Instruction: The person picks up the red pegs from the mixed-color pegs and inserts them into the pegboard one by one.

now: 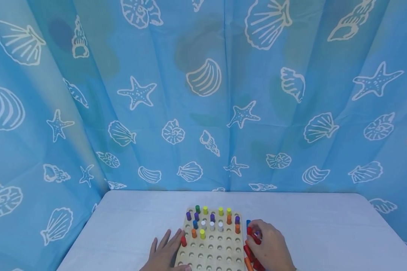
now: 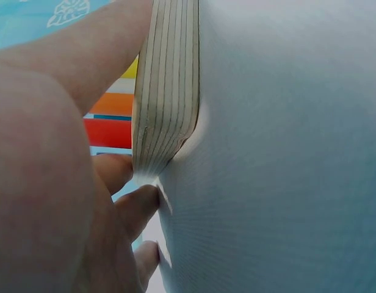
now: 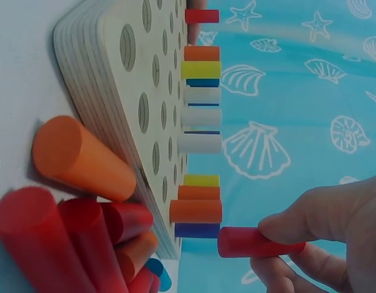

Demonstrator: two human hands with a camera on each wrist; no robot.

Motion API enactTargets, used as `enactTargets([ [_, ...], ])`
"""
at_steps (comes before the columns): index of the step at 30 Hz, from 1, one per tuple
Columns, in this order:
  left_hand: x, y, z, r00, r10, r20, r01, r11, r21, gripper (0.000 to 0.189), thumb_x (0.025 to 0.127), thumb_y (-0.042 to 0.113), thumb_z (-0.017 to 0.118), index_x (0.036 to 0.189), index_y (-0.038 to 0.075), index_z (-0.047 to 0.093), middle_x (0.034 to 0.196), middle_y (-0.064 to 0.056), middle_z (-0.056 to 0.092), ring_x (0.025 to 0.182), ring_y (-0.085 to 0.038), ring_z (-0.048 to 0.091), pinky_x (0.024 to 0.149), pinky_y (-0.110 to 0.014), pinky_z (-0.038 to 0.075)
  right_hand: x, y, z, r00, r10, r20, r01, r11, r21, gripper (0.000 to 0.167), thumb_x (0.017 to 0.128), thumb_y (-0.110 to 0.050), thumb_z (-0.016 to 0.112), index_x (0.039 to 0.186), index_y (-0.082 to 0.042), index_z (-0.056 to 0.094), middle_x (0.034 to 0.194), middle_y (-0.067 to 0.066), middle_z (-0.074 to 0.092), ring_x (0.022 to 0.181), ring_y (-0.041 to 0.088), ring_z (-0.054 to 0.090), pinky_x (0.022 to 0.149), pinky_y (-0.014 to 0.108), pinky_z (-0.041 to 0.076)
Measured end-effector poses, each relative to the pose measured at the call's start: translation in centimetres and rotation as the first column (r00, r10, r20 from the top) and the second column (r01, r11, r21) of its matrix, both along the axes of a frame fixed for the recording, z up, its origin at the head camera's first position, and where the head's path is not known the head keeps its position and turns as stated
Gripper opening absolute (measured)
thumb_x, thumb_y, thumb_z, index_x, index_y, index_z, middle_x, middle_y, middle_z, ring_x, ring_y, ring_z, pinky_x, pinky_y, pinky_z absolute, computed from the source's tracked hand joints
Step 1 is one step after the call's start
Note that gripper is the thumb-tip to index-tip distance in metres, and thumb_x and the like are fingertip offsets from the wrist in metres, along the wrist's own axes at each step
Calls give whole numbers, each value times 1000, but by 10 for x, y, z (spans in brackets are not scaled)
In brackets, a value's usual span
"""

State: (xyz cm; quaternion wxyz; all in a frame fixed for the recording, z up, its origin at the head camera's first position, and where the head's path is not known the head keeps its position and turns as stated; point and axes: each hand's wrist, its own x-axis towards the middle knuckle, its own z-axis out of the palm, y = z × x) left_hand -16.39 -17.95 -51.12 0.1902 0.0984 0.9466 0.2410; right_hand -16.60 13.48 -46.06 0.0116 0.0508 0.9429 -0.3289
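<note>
A wooden pegboard [image 1: 215,252] with rows of round holes lies on the table, coloured pegs standing in its far rows. My left hand [image 1: 165,253] rests against the board's left edge with its fingers spread. In the left wrist view the fingertips [image 2: 141,210] touch the tabletop beside the board's layered side. Just off the board's right edge, my right hand [image 1: 272,245] pinches a red peg [image 3: 240,242] between thumb and fingers, lifted off the table. Below that hand lie loose pegs, among them an orange peg [image 3: 84,159] and a red peg [image 3: 32,235].
A white cloth [image 1: 329,229] covers the table. Behind it hangs a blue curtain [image 1: 203,113] with shell and starfish prints. One red peg [image 1: 184,241] stands in the board beside the left fingers. A loose blue peg [image 1: 248,223] lies at the far end of the pile.
</note>
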Motion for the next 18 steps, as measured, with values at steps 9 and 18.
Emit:
enactTargets([
  [9,-1,2,-2,1000,15,-7,-15,999,-43,109,79,82,57,158,12,33,161,-11,34,150,-46,15,114,-78,2,1,-5,-2,994,45,-95,-45,999,2,26,83,-15,82,104,-8,68,80,-2,60,70,15,50,62,30,52],
  [18,-2,2,-4,1000,16,-14,-17,999,-43,109,78,83,57,158,13,32,162,-10,34,150,-46,15,115,-78,2,1,-17,0,991,89,-104,-93,995,-35,23,84,-12,80,104,-10,69,80,-4,59,69,14,48,57,27,44],
])
